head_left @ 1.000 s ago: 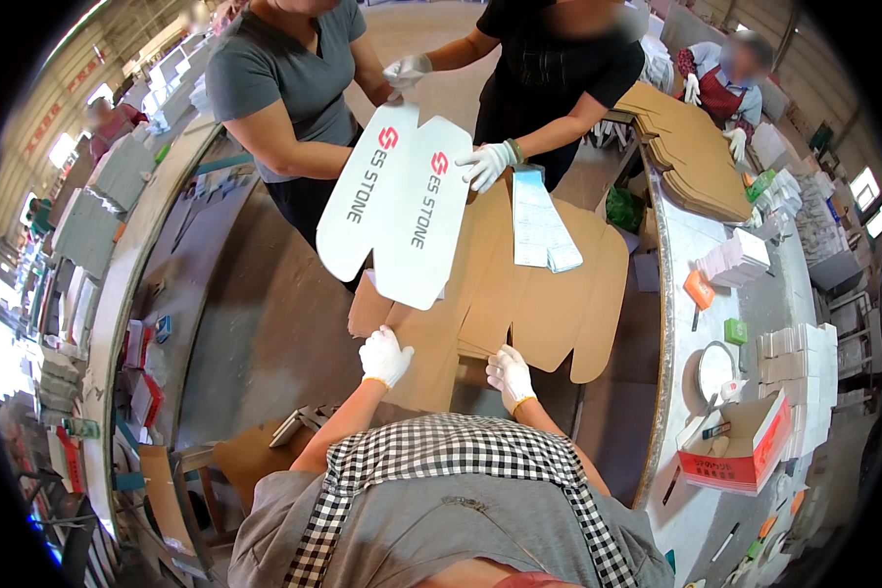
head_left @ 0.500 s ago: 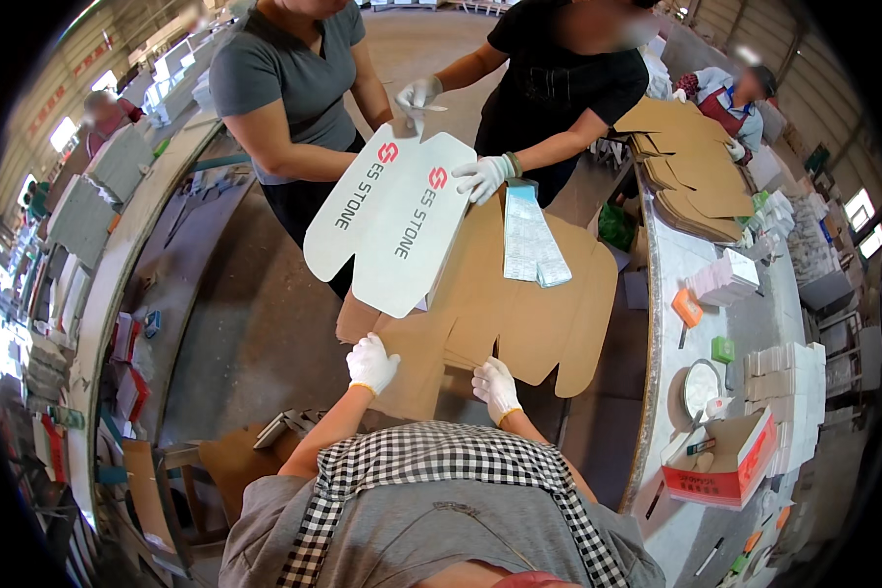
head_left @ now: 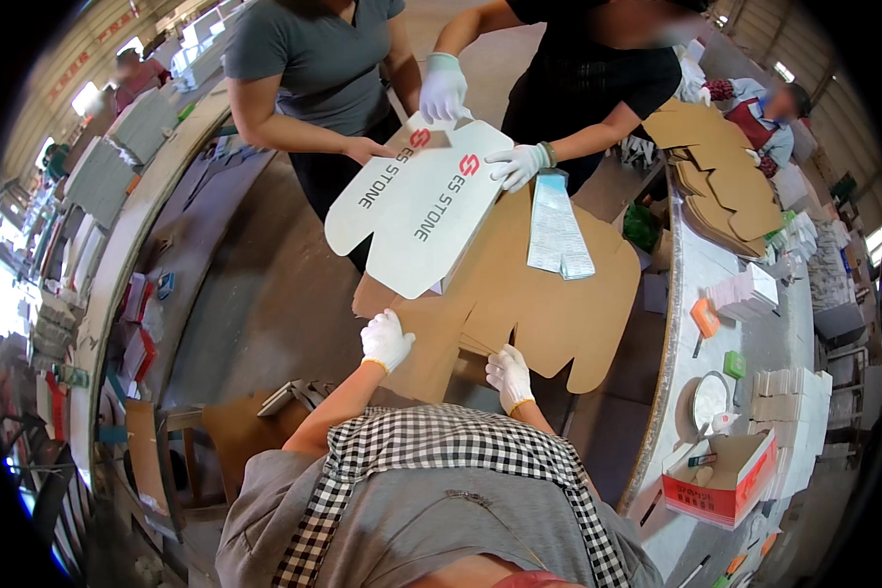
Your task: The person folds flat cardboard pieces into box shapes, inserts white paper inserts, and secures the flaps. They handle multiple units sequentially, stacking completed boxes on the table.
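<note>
In a white glove, my left hand (head_left: 387,341) is closed on the left edge of a flat brown cardboard sheet (head_left: 539,304). My right hand (head_left: 509,377), also gloved, grips the sheet's near edge beside a slot; its fingertips are partly hidden. On the far part of the cardboard rests a white die-cut carton (head_left: 431,211) with red and black print. A co-worker in black has both gloved hands (head_left: 515,167) on this carton. The bare hand (head_left: 367,150) of a second person in grey touches its far left side. A bundle of printed paper strips (head_left: 561,230) lies on the cardboard.
A long bench (head_left: 671,392) on the right bears an open red-and-white box (head_left: 720,480), a round white dish (head_left: 710,400), white blocks and stacked cardboard (head_left: 710,167). Another bench (head_left: 147,235) runs along the left. A wooden frame (head_left: 157,470) stands low at left.
The whole view has shifted slightly. The co-worker in black has brought one hand down onto the carton's far edge, and the grey-shirted person's hand now shows beside it. My hands keep their hold.
</note>
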Tool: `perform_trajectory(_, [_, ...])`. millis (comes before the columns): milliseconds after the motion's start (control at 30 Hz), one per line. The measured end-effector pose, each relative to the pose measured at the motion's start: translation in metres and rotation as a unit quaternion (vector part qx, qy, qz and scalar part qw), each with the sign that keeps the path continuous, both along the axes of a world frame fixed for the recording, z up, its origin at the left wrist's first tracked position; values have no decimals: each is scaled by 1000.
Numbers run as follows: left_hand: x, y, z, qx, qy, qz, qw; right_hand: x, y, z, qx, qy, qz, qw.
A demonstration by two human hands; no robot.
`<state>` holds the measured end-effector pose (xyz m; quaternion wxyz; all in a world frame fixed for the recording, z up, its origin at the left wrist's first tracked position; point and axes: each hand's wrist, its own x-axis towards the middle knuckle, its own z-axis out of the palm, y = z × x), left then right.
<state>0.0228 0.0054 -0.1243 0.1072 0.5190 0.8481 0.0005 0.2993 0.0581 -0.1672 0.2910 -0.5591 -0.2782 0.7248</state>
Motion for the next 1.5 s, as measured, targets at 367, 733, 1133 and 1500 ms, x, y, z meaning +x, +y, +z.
perform_trajectory(367, [-2, 0, -8, 19, 2, 2, 1000, -6, 1, 11, 3, -13, -17, 1000])
perform_trajectory(733, [-2, 1, -8, 12, 11, 1, 1000, -7, 1, 16, 1, -17, -25, 1000])
perform_trajectory(1133, [-1, 1, -4, 3, 4, 6, 1000, -2, 3, -4, 4, -17, 3, 1000])
perform_trajectory(1500, [-1, 1, 0, -10, -7, 7, 1000, -1, 4, -6, 6, -21, 9, 1000])
